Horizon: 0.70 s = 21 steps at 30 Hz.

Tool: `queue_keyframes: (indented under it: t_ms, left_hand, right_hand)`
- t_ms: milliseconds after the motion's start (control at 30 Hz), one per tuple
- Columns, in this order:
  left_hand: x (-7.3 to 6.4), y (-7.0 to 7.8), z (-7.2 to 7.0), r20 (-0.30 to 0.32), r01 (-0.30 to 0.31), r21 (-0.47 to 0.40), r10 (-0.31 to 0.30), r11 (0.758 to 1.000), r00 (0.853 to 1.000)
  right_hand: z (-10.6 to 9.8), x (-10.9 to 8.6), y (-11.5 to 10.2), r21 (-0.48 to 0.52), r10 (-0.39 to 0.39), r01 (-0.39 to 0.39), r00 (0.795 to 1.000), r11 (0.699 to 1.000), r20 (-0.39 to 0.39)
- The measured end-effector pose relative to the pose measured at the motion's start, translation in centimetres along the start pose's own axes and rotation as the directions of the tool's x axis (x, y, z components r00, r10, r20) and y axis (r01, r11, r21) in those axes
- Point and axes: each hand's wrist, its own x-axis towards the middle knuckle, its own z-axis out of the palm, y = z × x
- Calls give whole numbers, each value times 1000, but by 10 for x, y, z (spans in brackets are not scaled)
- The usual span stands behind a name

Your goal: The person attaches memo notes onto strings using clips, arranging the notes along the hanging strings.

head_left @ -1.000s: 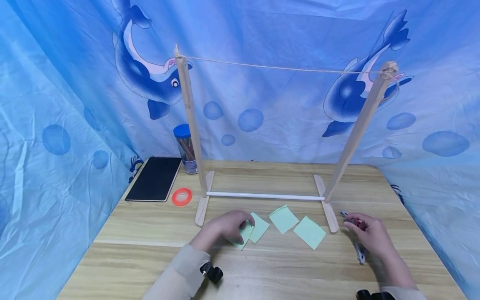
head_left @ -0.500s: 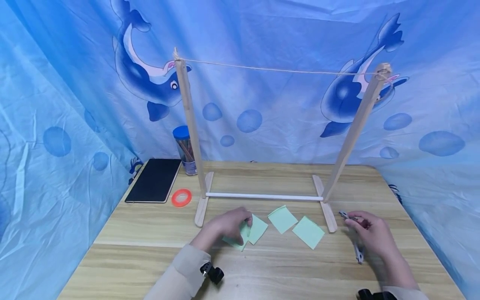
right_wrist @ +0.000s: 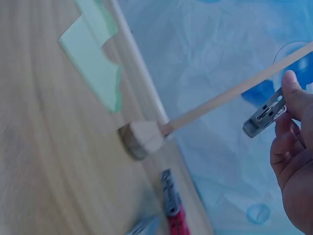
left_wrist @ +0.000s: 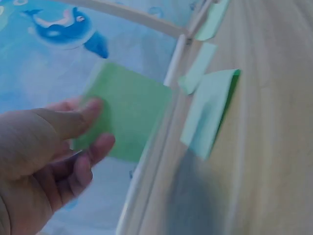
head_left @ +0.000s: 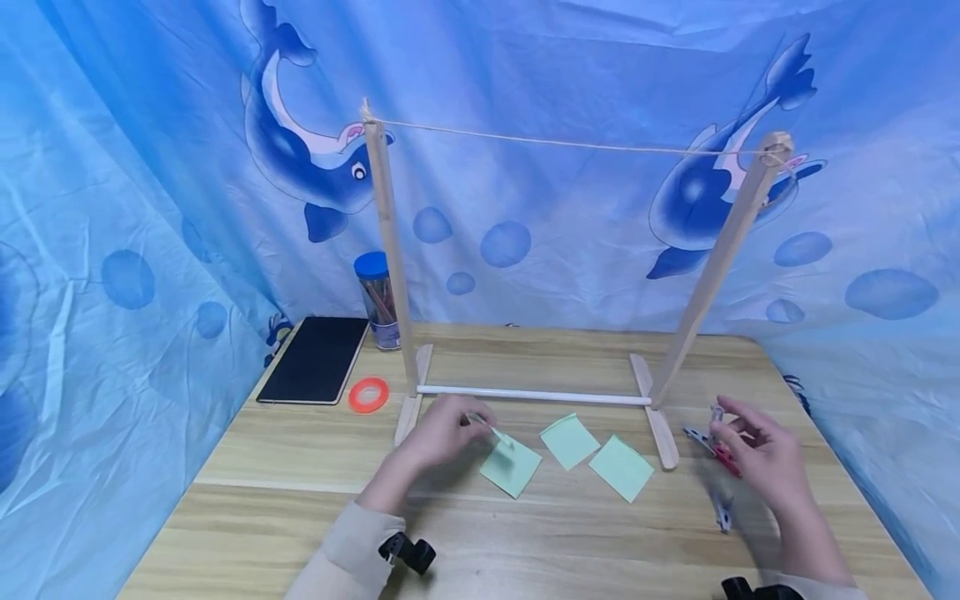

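Observation:
My left hand (head_left: 450, 429) pinches a green sticky note (left_wrist: 129, 115) between thumb and fingers, held up off the table. In the head view that note appears nearly edge-on. Three more green sticky notes (head_left: 621, 470) lie on the table to its right and below it. My right hand (head_left: 768, 457) pinches a grey clothespin (right_wrist: 264, 116) between thumb and fingertips, raised above the table. Under and beside this hand lie other clothespins, grey and red ones (head_left: 727, 461) close together and a grey one (head_left: 722, 514) nearer the front.
A wooden stand with a left post (head_left: 390, 250), a right post (head_left: 712, 267), a white crossbar (head_left: 532, 395) and a string (head_left: 555, 142) tied across its top stands behind the notes. At back left are a black tablet (head_left: 315, 358), blue-lidded jar (head_left: 378, 300) and orange tape ring (head_left: 368, 381).
My left hand has lifted a sticky note off the table, drawing slightly left and up. My right hand has raised a clothespin away from the others.

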Motion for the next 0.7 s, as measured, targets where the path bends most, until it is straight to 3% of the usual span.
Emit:
queue_keyframes:
  t_ms: [100, 267, 433, 533, 633, 700]
  left_hand:
    - [2, 2, -9, -133, 24, -88, -36, 996, 990]
    - [6, 12, -28, -315, 34, -188, -93, 982, 945]
    - [14, 22, -49, -391, 4, -311, -132, 950, 911]
    - [20, 29, -59, -417, -28, -405, -157, 914, 895]
    - [27, 38, -68, -455, -82, -468, -160, 880, 876]
    - [31, 42, -73, -470, -109, -499, -163, 860, 867]
  right_hand:
    - [-2, 3, -10, 39, 36, -36, 999, 999, 10]
    - [-3, 13, -34, 141, 44, -46, 999, 989, 14]
    - [-2, 25, -60, 219, -6, -2, 999, 976, 36]
    - [-2, 34, -75, 294, -34, 13, 997, 956, 65]
    - [1, 43, -90, 410, -74, 28, 993, 912, 97]
    - [6, 50, -100, 518, -110, 42, 989, 854, 101]
